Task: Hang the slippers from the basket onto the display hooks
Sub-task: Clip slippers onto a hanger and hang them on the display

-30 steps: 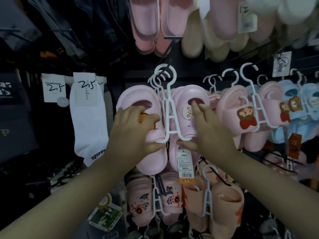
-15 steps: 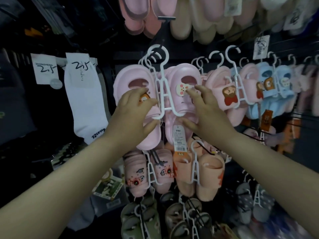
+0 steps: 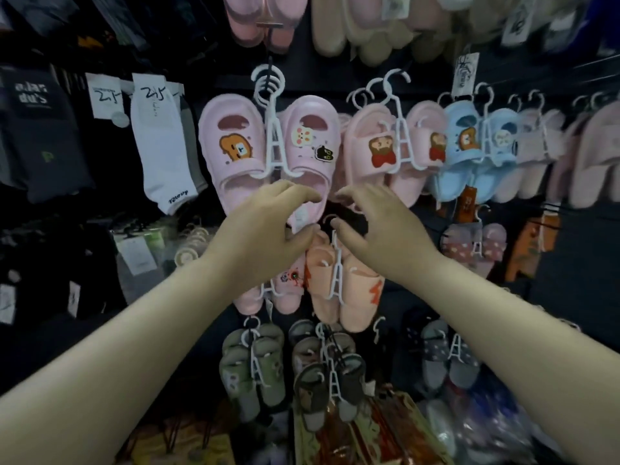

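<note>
A pair of pale pink slippers (image 3: 235, 152) with cartoon charms hangs on a white plastic hanger (image 3: 273, 142), whose stacked hook loops sit on a black display hook (image 3: 268, 73). My left hand (image 3: 268, 236) is just below the pair's heels, fingers loosely curved and holding nothing. My right hand (image 3: 375, 229) is beside it, lower right of the pair, also holding nothing. Both hands are apart from the slippers.
More hung pairs surround it: pink slippers with bear charms (image 3: 379, 152), blue ones (image 3: 469, 142), peach ones (image 3: 339, 283), green ones (image 3: 251, 364) below. White socks (image 3: 161, 146) hang at the left. Packaged goods (image 3: 369, 431) lie at the bottom.
Both hands have let go of the pink pair and dropped below it. The pair now hangs freely on the display hook.
</note>
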`<state>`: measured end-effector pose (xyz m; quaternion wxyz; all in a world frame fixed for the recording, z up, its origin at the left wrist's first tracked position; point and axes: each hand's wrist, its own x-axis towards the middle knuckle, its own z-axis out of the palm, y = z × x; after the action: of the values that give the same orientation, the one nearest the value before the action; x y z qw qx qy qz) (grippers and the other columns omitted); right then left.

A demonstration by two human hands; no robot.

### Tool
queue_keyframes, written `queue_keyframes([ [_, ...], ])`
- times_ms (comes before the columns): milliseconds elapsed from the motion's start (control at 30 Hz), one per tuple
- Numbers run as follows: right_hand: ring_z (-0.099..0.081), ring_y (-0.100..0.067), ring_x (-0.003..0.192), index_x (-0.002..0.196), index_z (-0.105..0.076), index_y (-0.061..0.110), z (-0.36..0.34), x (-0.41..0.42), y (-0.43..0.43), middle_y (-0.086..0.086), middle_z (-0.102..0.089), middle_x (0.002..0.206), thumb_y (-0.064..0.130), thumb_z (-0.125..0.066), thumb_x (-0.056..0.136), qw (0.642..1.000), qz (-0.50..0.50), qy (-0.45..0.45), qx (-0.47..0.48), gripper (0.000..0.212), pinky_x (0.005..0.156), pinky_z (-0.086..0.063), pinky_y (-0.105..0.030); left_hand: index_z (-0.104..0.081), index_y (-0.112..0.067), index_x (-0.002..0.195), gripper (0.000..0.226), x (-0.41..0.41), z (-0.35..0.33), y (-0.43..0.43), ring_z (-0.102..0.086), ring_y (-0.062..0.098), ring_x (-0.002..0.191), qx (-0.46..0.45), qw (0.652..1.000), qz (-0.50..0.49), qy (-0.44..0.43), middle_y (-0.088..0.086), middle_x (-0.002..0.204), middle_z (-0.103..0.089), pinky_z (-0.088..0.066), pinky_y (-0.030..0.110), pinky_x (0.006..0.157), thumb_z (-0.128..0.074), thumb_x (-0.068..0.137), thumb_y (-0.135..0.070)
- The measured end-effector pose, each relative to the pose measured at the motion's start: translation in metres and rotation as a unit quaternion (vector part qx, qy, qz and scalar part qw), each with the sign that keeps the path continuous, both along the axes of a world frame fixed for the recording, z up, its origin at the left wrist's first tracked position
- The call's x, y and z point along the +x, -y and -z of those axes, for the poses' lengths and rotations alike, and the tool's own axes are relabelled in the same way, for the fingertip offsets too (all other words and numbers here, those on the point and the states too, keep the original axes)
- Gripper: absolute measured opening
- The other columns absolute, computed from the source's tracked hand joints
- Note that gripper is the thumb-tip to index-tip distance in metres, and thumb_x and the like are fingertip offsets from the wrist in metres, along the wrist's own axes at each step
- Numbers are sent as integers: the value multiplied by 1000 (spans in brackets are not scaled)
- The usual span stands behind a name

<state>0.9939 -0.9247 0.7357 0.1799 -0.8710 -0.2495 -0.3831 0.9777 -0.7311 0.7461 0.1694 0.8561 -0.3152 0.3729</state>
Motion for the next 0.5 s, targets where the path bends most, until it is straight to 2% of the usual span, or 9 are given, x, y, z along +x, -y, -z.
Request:
queue_keyframes([
  [133,-51,-19,105,116,-56,18,18,-44,36,2,-58,109,35,-54,86,999,-41,-33,1,35,83,-46,-38,-58,-17,120,37,-53,18,39,-55,16,103,-38,999,-8,-26,-2,111,-61,-41,24,80,-56,84,-29],
  [200,-51,-18,107,119,-54,18,26,-67,54,2,-57,113,34,-55,87,998,-39,-52,-9,36,85,-43,-34,-58,-17,120,37,-79,27,56,-53,14,105,-41,998,-11,-51,-2,112,-61,-38,20,83,-55,85,-29],
  [267,-50,-16,106,122,-53,17,32,-89,69,2,-56,114,32,-57,88,997,-38,-66,-19,37,83,-38,-25,-59,-17,119,37,-104,32,69,-53,14,106,-40,997,-12,-66,-2,111,-60,-40,23,88,-54,85,-30],
  [400,-51,-19,104,120,-54,15,46,-133,92,0,-57,112,30,-57,87,996,-48,-69,-12,37,82,-47,-38,-59,-16,118,35,-145,41,91,-54,14,107,-38,997,-12,-71,-1,112,-61,-41,25,90,-56,84,-26],
  [500,-51,-22,104,119,-54,13,61,-165,110,-2,-58,112,30,-58,87,996,-38,-76,-9,36,81,-49,-40,-57,-18,121,35,-169,50,106,-52,13,110,-40,995,0,-95,-3,116,-59,-41,25,91,-60,86,-22],
])
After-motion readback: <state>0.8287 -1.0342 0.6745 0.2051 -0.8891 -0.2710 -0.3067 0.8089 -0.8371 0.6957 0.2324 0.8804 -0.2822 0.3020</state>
